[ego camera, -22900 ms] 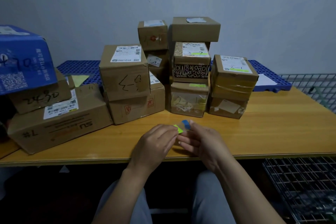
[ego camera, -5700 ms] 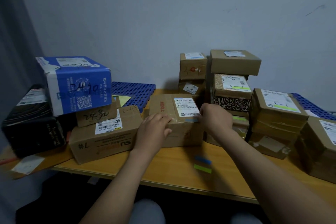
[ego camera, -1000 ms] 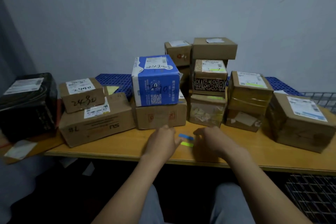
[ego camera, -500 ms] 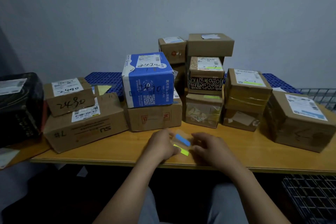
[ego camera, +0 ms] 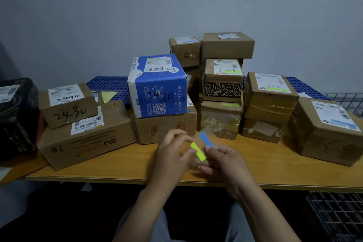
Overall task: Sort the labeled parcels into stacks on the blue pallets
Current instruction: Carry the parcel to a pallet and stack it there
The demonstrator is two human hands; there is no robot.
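Both hands are raised just above the table's front edge. My right hand [ego camera: 222, 163] holds a clear backing sheet carrying a blue sticker strip [ego camera: 206, 139] and a yellow-green sticker strip [ego camera: 198, 151]. My left hand [ego camera: 172, 153] pinches the yellow-green strip's upper end. Behind them a blue box [ego camera: 157, 86] marked 2490 sits on a brown carton [ego camera: 165, 127]. Further right stand stacked brown parcels [ego camera: 224, 68], several with green strips on their labels. Blue pallets [ego camera: 108, 84] lie at the back against the wall.
A wooden table [ego camera: 121, 169] carries everything. At left are a long carton marked 7# [ego camera: 86, 139], a small box marked 2490 [ego camera: 66, 106] and a black box [ego camera: 17, 118]. A large parcel [ego camera: 328, 131] sits far right. Wire mesh [ego camera: 337, 216] lies at lower right.
In the last second both hands lifted the sticker sheet off the table toward me, and my left fingers closed on the yellow-green strip. The parcels stayed put.
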